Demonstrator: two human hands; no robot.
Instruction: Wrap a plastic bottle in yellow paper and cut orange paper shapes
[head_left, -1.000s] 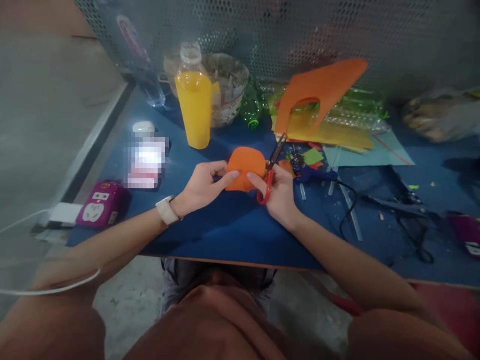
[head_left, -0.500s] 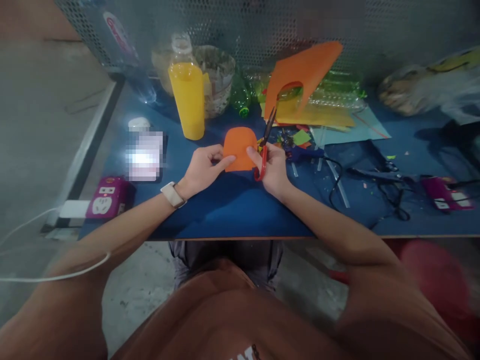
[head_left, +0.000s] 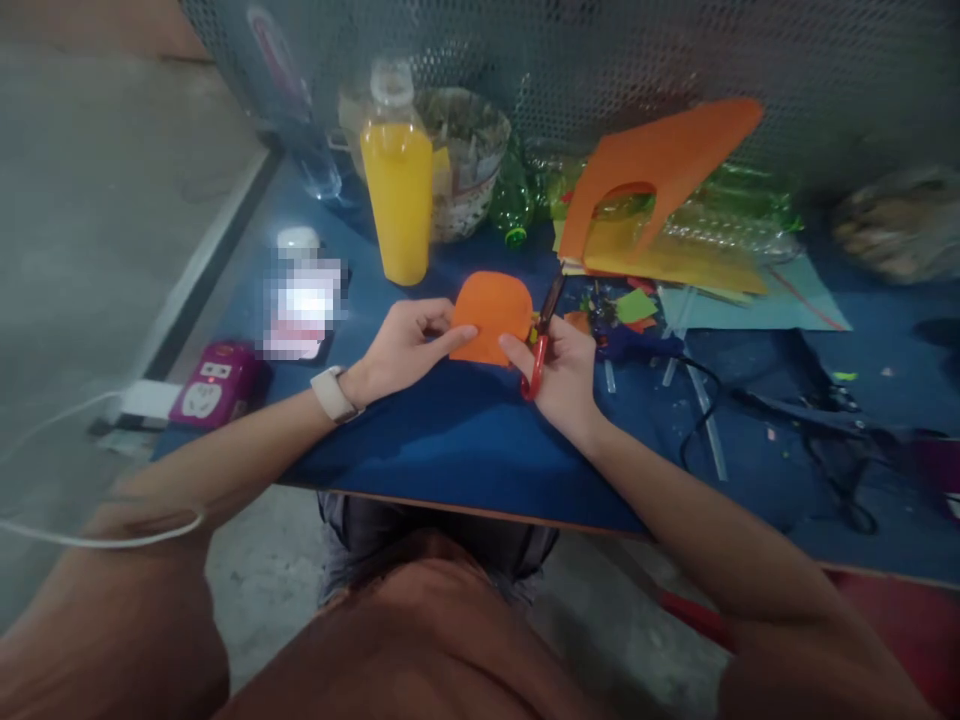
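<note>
Between my two hands is a small orange paper piece [head_left: 491, 312] with a rounded top and a straight lower edge. My left hand [head_left: 412, 343] pinches its left side, thumb on the front. On its right side presses the thumb of my right hand [head_left: 562, 372]. Red-handled scissors [head_left: 541, 350] hang in that same right hand, their dark blades pointing up and away. Behind them a larger orange sheet [head_left: 675, 165] with an arched cut-out leans over the paper pile.
A bottle with yellow filling [head_left: 400, 205] stands behind my left hand, beside a round basket [head_left: 469, 160]. At left are a phone [head_left: 304, 310] and a purple power socket [head_left: 214, 385]. Blue glue gun [head_left: 637, 342], paper scraps and cables lie at right. Green bottles [head_left: 515, 200] rest behind.
The whole view has shifted and tilted slightly, so the table sits at a slant. Both hands keep the same hold on the orange paper and scissors.
</note>
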